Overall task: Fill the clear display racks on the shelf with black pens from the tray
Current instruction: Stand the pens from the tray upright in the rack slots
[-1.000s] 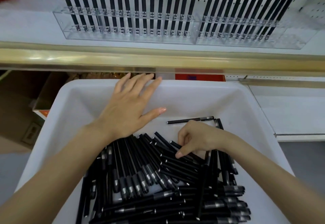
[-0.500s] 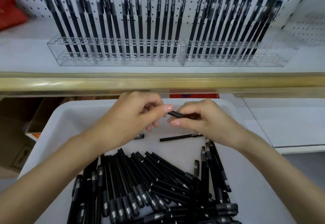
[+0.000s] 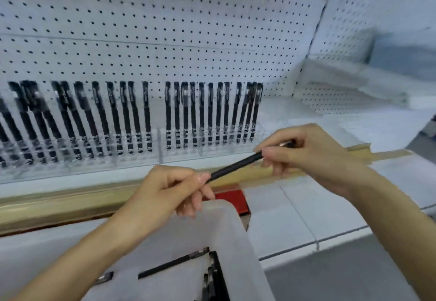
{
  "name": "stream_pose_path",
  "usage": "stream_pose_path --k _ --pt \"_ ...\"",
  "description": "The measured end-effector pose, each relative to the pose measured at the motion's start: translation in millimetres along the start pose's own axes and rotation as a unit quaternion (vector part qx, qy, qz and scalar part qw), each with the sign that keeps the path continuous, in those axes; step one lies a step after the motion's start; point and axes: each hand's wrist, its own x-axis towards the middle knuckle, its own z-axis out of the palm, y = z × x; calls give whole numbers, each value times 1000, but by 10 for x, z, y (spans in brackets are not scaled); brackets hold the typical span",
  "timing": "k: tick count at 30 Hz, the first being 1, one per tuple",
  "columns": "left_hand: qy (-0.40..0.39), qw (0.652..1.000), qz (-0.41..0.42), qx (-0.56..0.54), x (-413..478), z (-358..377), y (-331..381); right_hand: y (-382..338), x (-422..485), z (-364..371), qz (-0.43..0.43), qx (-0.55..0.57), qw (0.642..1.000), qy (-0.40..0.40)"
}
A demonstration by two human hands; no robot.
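- Pinching one black pen (image 3: 237,165) at both ends, the left hand (image 3: 165,192) and right hand (image 3: 306,156) are holding it tilted.
- Both hands are hovering above the tray's far rim (image 3: 226,215), before the shelf's front edge (image 3: 70,201).

pen (image 3: 236,166) — matt black plastic | racks (image 3: 200,152) — clear glossy plastic | tray (image 3: 226,220) — smooth translucent plastic

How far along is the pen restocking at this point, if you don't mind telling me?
Largely done, it seems: the left rack and right rack each hold a row of upright pens. In hand: one black pen, pinched between the left hand and right hand before the shelf. Left: loose pens in the tray; free slots are too blurred to count.
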Motion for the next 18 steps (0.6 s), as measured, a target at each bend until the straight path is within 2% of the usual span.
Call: stream_pose_path --k 4,7,10,12,13,14,16,18 --pt "-22 998 -20 -48 320 336 117 35 144 -206 27 207 970 128" --pt "-40 996 -35 -72 511 573 193 42 244 -303 11 292 943 159" --pt "-31 998 -42 -47 689 717 229 9 305 -438 -19 281 949 142" --pt "-2 998 10 55 812 687 211 7 364 -582 -56 199 965 163" --pt "13 987 51 152 860 636 202 14 407 -666 -75 146 969 185" --pt "22 961 87 263 890 569 199 23 456 -746 -90 97 970 203" --pt "25 883 135 448 907 439 217 68 583 -888 -97 32 973 209" --pt "14 830 154 535 916 359 210 110 713 -958 -84 -5 978 192"
